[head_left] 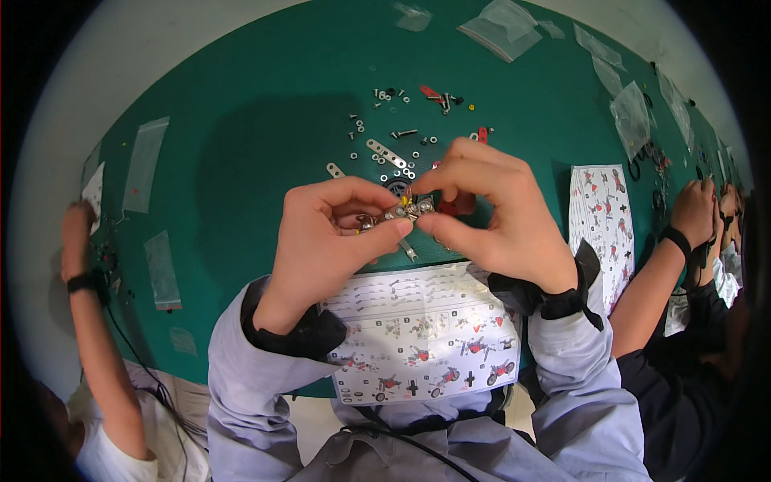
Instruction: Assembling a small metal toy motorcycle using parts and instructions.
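Observation:
Between my hands is a small assembly of metal strips, screws and nuts, with bits of yellow and red on it. My left hand pinches its left side between thumb and fingers. From the right, my right hand has thumb and forefinger closed at the other end of the assembly. A black wheel lies just beyond the fingertips, partly hidden. One silver perforated strip rests farther off, and a shorter strip lies beside my left knuckles. My fingers cover much of the assembly.
An instruction sheet lies under my forearms; another is at the right. Loose screws and nuts and red parts are scattered beyond my hands. Plastic bags lie around the green table. Other people work at both sides.

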Available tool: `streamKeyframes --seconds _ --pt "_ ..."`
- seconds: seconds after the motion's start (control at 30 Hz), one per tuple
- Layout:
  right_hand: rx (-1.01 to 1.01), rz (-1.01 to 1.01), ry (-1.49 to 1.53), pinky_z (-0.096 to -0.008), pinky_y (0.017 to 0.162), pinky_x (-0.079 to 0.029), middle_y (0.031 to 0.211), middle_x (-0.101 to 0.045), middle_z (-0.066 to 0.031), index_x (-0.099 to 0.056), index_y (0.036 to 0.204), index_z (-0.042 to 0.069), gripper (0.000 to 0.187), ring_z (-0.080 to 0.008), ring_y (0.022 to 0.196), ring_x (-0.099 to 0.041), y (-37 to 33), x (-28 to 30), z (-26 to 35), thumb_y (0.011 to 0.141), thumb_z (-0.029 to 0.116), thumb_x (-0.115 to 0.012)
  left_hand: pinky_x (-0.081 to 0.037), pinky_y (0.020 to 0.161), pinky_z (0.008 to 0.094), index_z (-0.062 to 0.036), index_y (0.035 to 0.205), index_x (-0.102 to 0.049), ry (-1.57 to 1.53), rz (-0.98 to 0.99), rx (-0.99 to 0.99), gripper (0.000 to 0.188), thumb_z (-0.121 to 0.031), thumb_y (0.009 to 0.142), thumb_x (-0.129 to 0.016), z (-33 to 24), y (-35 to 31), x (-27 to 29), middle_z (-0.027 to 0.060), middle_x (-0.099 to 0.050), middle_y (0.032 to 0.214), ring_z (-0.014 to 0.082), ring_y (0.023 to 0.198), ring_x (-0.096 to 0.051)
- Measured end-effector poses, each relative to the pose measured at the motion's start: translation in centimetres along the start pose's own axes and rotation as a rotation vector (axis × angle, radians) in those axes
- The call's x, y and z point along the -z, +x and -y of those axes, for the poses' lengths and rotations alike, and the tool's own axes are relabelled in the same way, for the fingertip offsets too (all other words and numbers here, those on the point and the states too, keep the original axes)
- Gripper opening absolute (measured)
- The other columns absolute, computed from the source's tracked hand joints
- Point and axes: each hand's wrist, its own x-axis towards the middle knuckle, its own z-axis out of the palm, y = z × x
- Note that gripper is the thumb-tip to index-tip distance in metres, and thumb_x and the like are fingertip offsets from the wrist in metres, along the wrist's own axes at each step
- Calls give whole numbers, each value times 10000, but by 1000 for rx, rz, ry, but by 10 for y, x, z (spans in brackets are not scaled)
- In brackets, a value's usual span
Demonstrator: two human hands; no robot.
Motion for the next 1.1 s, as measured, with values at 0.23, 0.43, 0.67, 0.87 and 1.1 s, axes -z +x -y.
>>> streamKeyframes --seconds 0.23,0.43,0.67,0.87,1.1 --pt "-65 -92 8 -252 487 -398 655 -516 -53 -635 824 -1 147 -130 526 -510 1 10 -6 716 81 -692 -468 493 193 22 934 -571 -446 72 193 155 -77 824 -620 5 4 7 122 -656 795 123 617 -623" --pt "-58 -90 -65 -264 488 -393 635 -523 -58 -631 802 -11 113 -139 525 -504 1 9 -8 735 71 -669 -523 568 222 2 938 -566 -779 74 286 133 -97 854 -598 13 11 17 139 -654 854 165 684 -653" --pt "-86 -47 -92 -268 481 -382 634 -521 -60 -625 795 -13 100 -134 522 -497 1 7 -6 747 69 -655 -562 659 253 -10 926 -562 -817 -37 270 116 -115 880 -572 16 13 17 149 -650 883 200 771 -668" --pt "-123 -54 -67 -253 466 -388 602 -529 -56 -619 781 -25 91 -117 500 -514 0 7 -9 765 64 -634 -568 687 270 -4 934 -561 -746 -40 296 111 -94 872 -577 22 16 15 162 -652 888 213 793 -670" --pt "-178 -87 77 -237 455 -406 615 -584 -73 -613 762 -44 109 -123 496 -571 0 9 -13 773 64 -620 -570 704 297 -2 935 -542 -475 3 53 112 -66 854 -586 16 15 8 173 -656 886 245 807 -671"
